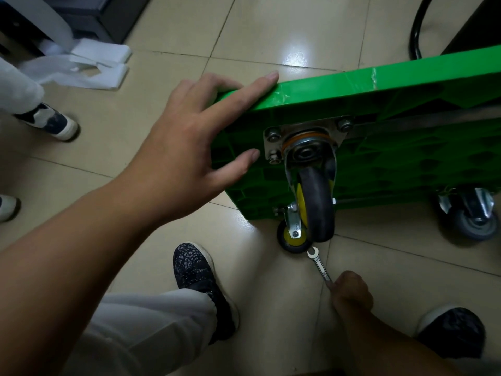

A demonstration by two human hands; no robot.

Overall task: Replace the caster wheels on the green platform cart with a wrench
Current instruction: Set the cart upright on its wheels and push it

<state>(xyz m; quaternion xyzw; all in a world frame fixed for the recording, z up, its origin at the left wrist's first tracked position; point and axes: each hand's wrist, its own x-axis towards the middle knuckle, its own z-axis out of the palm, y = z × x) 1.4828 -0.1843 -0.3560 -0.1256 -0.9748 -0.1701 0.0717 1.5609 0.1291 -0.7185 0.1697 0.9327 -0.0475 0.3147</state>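
Left hand (pixel 176 147), grip spread wide, braces the green platform cart (pixel 379 85). The right hand (pixel 351 291) grip curls round the wrench (pixel 320 264). Seat it squarely on a mounting bolt (pixel 273 137).

Dim indoor light from above, with a greenish cast. A white glare patch sits on the glossy beige floor tiles (pixel 295 59) beyond the green plastic platform cart (pixel 406 74), whose ribbed underside lies in shadow. Corners darken; tile joints bow near the edges. The white-and-navy shoe (pixel 51 122) at left is blurred.
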